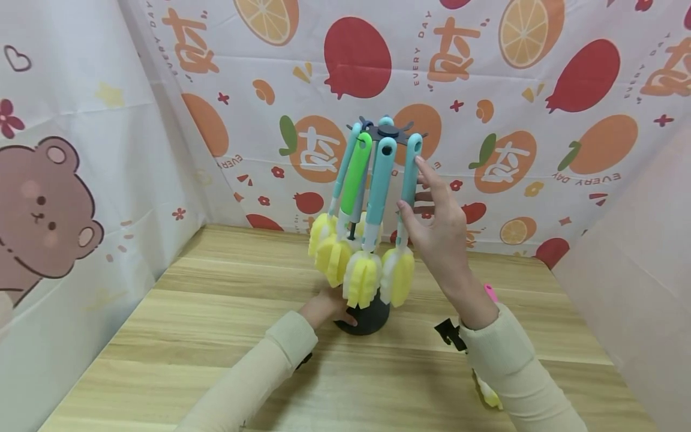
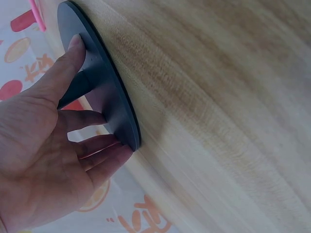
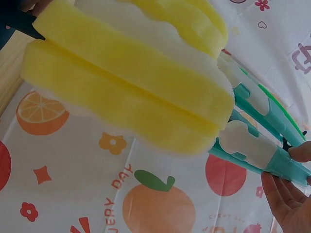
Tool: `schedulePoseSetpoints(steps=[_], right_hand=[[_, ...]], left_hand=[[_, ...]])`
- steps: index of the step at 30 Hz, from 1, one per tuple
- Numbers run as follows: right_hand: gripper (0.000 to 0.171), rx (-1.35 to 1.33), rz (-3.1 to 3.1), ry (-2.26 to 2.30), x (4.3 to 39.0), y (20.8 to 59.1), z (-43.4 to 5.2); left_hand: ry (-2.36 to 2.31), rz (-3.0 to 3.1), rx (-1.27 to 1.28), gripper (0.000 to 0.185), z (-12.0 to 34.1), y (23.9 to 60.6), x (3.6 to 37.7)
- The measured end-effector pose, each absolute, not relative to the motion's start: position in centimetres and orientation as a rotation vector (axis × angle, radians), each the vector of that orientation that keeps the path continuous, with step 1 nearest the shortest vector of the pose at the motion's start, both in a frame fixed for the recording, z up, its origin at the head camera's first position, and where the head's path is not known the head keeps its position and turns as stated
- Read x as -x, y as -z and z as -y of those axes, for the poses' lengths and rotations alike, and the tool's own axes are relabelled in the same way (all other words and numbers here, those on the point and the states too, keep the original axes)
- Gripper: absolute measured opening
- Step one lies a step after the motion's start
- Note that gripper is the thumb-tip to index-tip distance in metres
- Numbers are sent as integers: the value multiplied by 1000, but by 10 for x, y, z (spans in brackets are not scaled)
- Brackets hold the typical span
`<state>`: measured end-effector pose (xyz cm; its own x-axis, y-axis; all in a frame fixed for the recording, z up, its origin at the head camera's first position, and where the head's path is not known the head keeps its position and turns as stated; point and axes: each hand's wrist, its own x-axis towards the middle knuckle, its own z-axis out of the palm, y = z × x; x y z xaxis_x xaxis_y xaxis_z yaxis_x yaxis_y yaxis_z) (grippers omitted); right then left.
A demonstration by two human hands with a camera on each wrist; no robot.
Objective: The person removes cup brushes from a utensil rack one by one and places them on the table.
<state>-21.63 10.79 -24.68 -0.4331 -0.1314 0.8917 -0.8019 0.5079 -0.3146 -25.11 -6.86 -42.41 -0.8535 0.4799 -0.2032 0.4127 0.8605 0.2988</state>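
A dark rotating stand (image 1: pixel 387 131) with hooks round its top stands on the table, hung with sponge bottle brushes. My left hand (image 1: pixel 329 305) is at its round black base (image 1: pixel 372 321). In the left wrist view, my left hand (image 2: pixel 53 141) presses thumb and fingertips on the base (image 2: pixel 104 87), with the pole between them. My right hand (image 1: pixel 439 225) pinches the blue handle of the rightmost bottle brush (image 1: pixel 411 171) between thumb and fingers. That brush's yellow and white sponge (image 3: pixel 126 87) fills much of the right wrist view. Beside it hang a blue-handled brush (image 1: pixel 380 180) and a green-handled brush (image 1: pixel 356 180).
Another brush with a yellow sponge (image 1: pixel 488 396) lies on the wooden table (image 1: pixel 216 336), partly hidden under my right forearm. A pink handle end (image 1: pixel 490 293) shows beside the right wrist. Fruit-printed cloth (image 1: pixel 356 57) hangs behind the stand.
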Motion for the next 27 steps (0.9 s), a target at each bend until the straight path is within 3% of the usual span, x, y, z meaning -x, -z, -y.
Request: schedulePoseSetpoints(steps=[18,27], right_hand=[[63,-761,1868,-994,210,247,-113],[63,-787,1866,-979,206,246,-119]], left_hand=[[-208,-2758,-723,87,66,423,247],[-6,-2743,-680,80,63,427,249]])
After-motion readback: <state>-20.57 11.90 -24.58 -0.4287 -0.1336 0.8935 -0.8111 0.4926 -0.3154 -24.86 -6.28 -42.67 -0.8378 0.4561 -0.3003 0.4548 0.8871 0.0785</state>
